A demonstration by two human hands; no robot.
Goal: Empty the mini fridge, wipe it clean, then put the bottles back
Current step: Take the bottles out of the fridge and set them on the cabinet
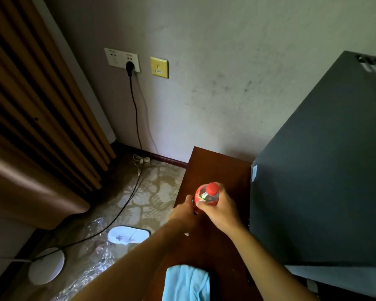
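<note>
A small clear bottle (207,195) with a red cap and red label stands over the dark wooden cabinet top (217,170). My right hand (219,208) grips its body from the right. My left hand (183,211) holds something at the bottle's lower left side; what its fingers close on is hidden. The dark grey mini fridge (326,170) stands on the right of the cabinet, seen from above, its door and inside out of sight. A light blue cloth (186,283) lies on the cabinet's near end, under my arms.
A wall runs behind the cabinet, with sockets (122,59) and a black cable (137,118) trailing onto the carpet. On the floor to the left lie a white slipper (128,235), crumpled clear plastic (100,257) and a white round base (46,266). Brown curtains (30,105) hang at left.
</note>
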